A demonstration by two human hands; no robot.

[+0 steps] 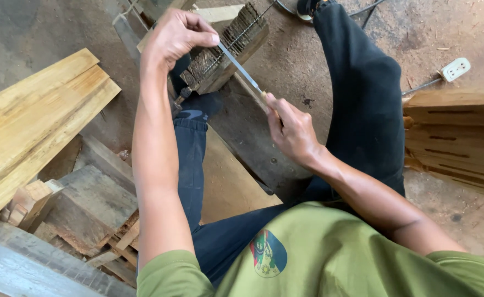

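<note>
We see no packages, signs or screens here. The one label-like thing is a round printed emblem (268, 253) on the chest of the green shirt (330, 258), low in the view and just left of the middle. It is a small roundel in blue, red, white and yellow, with a pale sun-like shape at its lower edge; its finer detail is too small for us to tell.

The person wears an olive-green short-sleeved T-shirt (330, 253) with a small round multicoloured emblem (268, 253) on the chest, below the right hand (292, 130). Dark navy trousers (363, 93) cover both legs. Both forearms are bare from the sleeves to the left hand (177, 34).
</note>
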